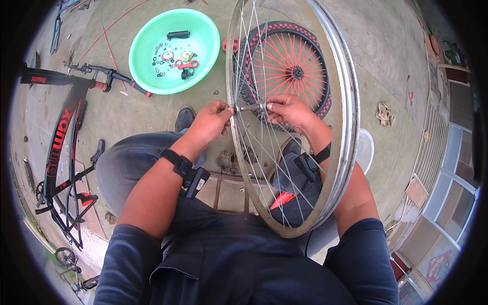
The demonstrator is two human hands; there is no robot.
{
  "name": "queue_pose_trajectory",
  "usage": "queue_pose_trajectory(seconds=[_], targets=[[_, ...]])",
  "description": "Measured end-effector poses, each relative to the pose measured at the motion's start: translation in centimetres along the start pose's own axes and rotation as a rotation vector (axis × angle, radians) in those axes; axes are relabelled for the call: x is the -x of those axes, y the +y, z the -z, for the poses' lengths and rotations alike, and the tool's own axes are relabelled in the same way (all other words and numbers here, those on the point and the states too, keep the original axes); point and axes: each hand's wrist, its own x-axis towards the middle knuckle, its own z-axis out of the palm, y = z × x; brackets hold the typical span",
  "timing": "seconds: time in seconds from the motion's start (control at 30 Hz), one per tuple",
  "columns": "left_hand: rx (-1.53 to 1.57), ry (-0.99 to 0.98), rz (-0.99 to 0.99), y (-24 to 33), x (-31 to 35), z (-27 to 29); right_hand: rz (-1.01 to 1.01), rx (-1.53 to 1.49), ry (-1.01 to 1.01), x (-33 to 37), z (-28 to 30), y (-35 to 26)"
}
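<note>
Left hand (209, 122): thumb and fingers pinched at the left end of the hub (249, 108). Right hand (296, 113): fingertips closed about its right end. Wheel (352, 109): one, without tyre, on edge before the torso, over the right leg. Risks, as judged: wheel tipping, should both hands ease off together; small hub part slipping from the fingertips and rolling across the floor (142, 113). Obscured: whatever sits between the left fingertips; white round item (366, 150), partly covered by the wheel; red object (282, 200) behind it, kind uncertain; wheel's top, cut off at the upper edge.
</note>
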Motion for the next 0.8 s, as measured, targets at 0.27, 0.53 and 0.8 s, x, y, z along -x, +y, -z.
queue_pose_trajectory(seconds=[0.27, 0.53, 0.8], targets=[[0.058, -0.008, 0.059, -0.43, -0.62, 0.15, -0.022, -0.049, -0.01, 0.18, -0.23, -0.22], [0.004, 0.021, 0.075, 0.26, 0.05, -0.11, -0.026, -0.038, 0.0, 0.12, -0.13, -0.28], [-0.003, 0.005, -0.013, -0.59, -0.62, -0.11, -0.005, -0.133, -0.023, 0.14, 0.01, 0.17]])
